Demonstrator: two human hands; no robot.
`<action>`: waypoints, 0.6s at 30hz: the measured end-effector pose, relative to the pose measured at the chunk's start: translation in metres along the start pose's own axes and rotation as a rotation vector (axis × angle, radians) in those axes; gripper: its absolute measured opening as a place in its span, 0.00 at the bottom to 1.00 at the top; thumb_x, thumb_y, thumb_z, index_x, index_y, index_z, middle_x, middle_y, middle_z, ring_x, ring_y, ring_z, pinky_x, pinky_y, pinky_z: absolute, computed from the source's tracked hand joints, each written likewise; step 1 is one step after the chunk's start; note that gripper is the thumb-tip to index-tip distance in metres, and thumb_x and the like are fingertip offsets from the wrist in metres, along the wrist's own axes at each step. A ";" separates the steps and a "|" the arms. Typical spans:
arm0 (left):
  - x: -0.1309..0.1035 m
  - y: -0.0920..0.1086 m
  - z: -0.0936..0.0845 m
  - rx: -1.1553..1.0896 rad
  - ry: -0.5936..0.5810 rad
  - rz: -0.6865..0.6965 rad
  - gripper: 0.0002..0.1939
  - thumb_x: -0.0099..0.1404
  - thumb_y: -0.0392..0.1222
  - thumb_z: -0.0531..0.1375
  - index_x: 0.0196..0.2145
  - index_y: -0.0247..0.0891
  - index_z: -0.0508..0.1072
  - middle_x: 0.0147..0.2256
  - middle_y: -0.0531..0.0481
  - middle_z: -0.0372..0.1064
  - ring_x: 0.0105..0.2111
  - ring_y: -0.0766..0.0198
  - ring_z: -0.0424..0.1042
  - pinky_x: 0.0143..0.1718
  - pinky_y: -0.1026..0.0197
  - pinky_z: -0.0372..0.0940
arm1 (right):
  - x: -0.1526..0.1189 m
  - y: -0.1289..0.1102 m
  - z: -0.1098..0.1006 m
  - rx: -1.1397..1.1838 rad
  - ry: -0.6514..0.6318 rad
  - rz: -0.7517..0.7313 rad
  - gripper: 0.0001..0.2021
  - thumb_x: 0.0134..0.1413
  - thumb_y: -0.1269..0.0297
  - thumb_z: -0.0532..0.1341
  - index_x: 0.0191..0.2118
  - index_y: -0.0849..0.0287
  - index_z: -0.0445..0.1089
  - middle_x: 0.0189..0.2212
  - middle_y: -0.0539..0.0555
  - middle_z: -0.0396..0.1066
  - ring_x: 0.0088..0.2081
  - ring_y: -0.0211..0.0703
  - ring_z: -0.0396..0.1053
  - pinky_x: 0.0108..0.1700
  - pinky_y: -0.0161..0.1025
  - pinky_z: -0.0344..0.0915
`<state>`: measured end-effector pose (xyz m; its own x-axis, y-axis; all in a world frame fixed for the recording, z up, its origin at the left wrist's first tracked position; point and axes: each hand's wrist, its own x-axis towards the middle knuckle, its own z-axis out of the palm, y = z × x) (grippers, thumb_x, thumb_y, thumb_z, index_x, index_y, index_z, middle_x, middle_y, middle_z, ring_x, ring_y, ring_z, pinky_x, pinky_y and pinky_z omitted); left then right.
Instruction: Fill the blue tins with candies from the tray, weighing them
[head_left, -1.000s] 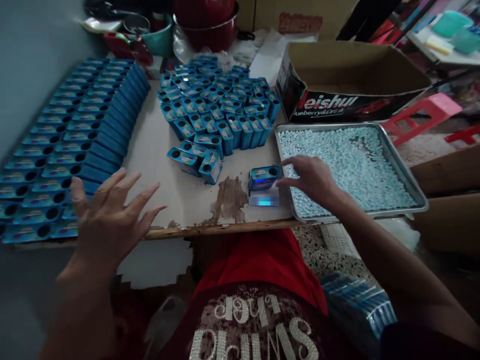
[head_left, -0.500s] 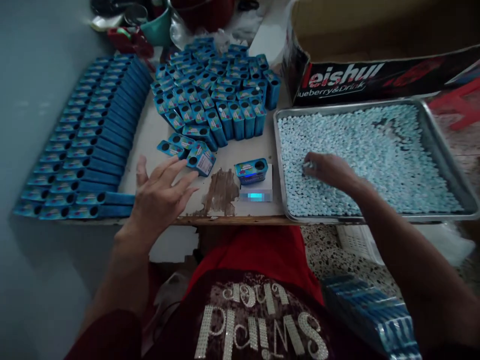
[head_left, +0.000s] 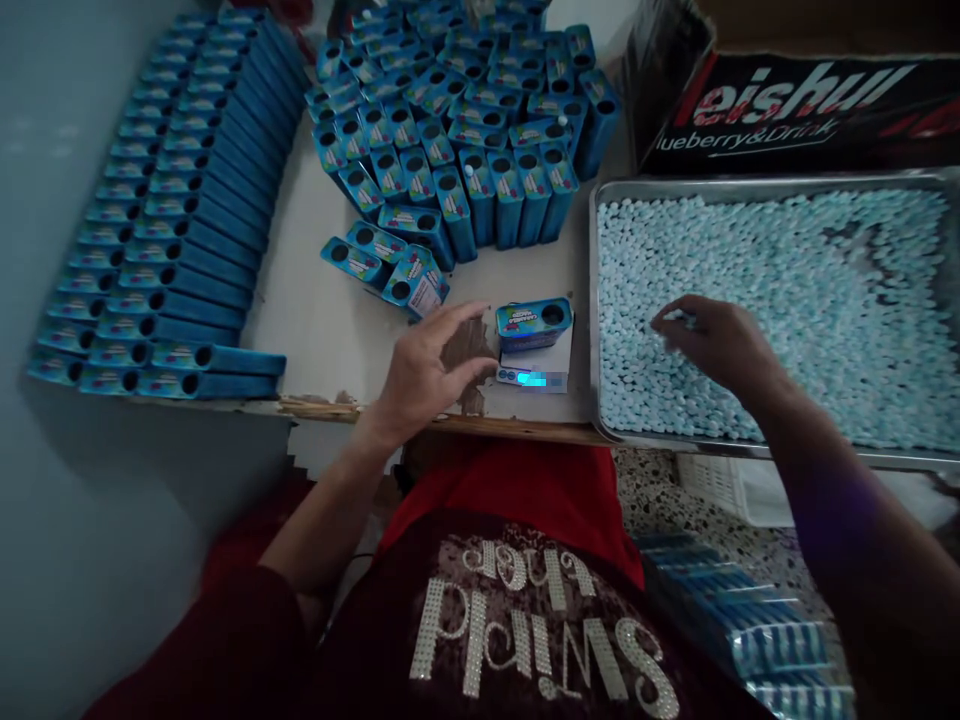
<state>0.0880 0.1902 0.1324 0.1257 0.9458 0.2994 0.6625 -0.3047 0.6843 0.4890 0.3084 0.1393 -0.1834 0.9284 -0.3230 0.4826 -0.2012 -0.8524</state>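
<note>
A blue tin (head_left: 534,325) with a round dark hole in its top stands on a small white scale (head_left: 534,378) with a lit display. Just left of them is my left hand (head_left: 431,375), thumb and fingers spread apart, holding nothing. Over the metal tray (head_left: 596,310) of pale blue candies (head_left: 675,380), my right hand (head_left: 712,345) has its fingertips pinched together low on the candies. Whatever lies between those fingertips is too small to make out.
Neat rows of blue tins (head_left: 180,210) line the left side. A looser cluster of tins (head_left: 457,130) stands at the back centre. A black printed carton (head_left: 795,110) sits behind the tray. Wrapped blue packs (head_left: 750,610) are below the table at right.
My left hand has moved right, from near the loose tins to beside the scale. My right hand stays low over the candies. The view has shifted, and things at the back sit higher.
</note>
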 end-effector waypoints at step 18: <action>-0.001 -0.014 0.041 -0.306 0.079 -0.121 0.44 0.64 0.33 0.81 0.73 0.44 0.71 0.64 0.41 0.80 0.65 0.47 0.81 0.71 0.42 0.76 | -0.005 -0.064 0.033 0.561 -0.134 0.192 0.25 0.43 0.57 0.89 0.32 0.54 0.72 0.25 0.47 0.62 0.23 0.30 0.43 0.23 0.35 0.38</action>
<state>0.1087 0.1983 0.0955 -0.0062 0.9692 0.2463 0.4156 -0.2215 0.8822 0.4303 0.3064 0.1821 -0.2613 0.8195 -0.5101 -0.0007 -0.5286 -0.8489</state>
